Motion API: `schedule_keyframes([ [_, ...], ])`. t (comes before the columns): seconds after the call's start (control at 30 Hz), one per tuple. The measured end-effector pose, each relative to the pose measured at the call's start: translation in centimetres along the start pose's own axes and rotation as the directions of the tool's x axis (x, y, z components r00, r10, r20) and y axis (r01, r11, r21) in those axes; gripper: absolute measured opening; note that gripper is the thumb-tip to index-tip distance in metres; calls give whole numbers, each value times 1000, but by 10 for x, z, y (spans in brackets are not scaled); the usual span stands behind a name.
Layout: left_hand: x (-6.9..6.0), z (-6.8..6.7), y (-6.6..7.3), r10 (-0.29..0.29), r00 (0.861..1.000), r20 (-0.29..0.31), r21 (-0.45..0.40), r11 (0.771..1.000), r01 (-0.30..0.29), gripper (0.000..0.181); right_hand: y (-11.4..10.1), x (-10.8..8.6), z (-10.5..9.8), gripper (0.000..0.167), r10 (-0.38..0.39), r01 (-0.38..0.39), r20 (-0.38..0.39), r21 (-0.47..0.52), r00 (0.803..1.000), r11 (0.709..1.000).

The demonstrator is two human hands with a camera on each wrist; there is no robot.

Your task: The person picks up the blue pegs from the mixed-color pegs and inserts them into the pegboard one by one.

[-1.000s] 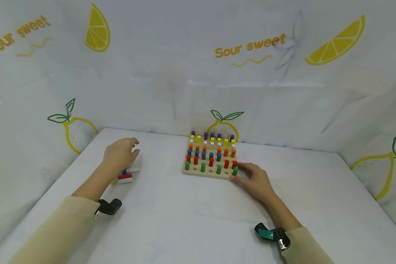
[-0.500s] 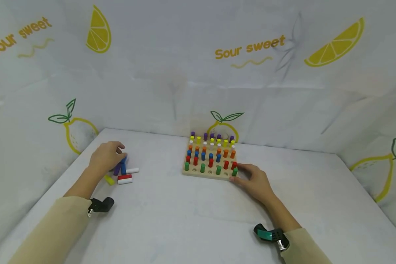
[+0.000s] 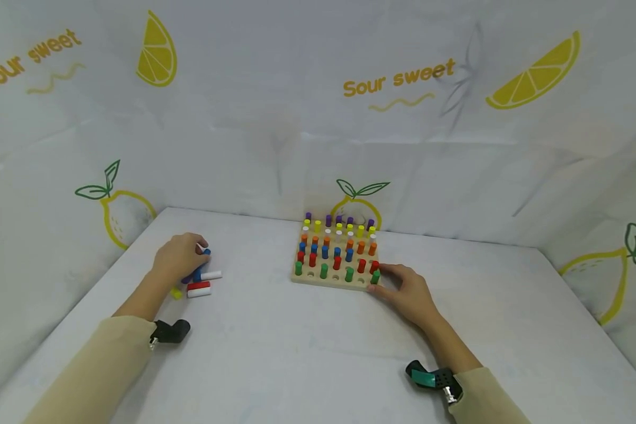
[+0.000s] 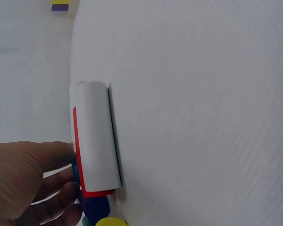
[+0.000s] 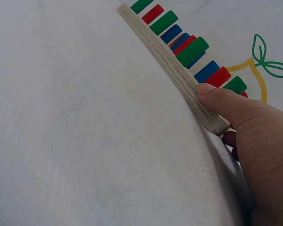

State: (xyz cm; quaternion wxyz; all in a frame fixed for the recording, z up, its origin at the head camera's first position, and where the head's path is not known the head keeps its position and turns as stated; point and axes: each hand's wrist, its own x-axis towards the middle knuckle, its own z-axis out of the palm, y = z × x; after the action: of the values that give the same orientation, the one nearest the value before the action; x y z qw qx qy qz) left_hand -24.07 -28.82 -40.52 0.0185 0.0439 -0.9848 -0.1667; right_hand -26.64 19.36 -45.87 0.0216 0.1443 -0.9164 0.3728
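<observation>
My left hand (image 3: 177, 258) is over a small heap of loose pegs at the left of the table, thumb and fingertips around a blue peg (image 3: 206, 252). In the left wrist view that peg is mostly hidden behind a white peg (image 4: 98, 136) and the thumb. Another white peg (image 3: 211, 275) lies beside the heap. A red peg (image 3: 198, 285) touches the nearer white peg (image 3: 198, 292). My right hand (image 3: 408, 294) grips the near right corner of a wooden pegboard (image 3: 318, 281), thumb on its front edge. Upright pegs in coloured rows fill many of its holes.
A yellow peg (image 3: 176, 293) lies below the left hand. The white table (image 3: 275, 341) ends at a hanging printed cloth (image 3: 233, 153) just behind the pegboard. Black wrist cameras sit on both wrists, the left one (image 3: 172, 331) near the tabletop.
My left hand moved back left onto the loose pegs, then slightly right, its fingertips now around a blue peg. The right hand and the pegboard stay in place.
</observation>
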Motion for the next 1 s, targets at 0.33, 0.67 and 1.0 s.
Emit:
schedule_keyframes([
  [0.33, 3, 9, 18, 78, 997, -4, -13, 997, -78, 27, 2, -1, -2, 69, -1, 1, -8, 4, 1000, 1000],
  [0.67, 4, 16, 33, 100, 995, -19, -44, 994, -101, 25, 0, 0, -1, 68, 7, -7, -13, 0, 1000, 1000],
  [1.0, 3, 18, 60, 165, 985, -45, -171, 970, -171, 28, 1, 0, 1, 66, -9, 9, -17, -3, 1000, 1000],
])
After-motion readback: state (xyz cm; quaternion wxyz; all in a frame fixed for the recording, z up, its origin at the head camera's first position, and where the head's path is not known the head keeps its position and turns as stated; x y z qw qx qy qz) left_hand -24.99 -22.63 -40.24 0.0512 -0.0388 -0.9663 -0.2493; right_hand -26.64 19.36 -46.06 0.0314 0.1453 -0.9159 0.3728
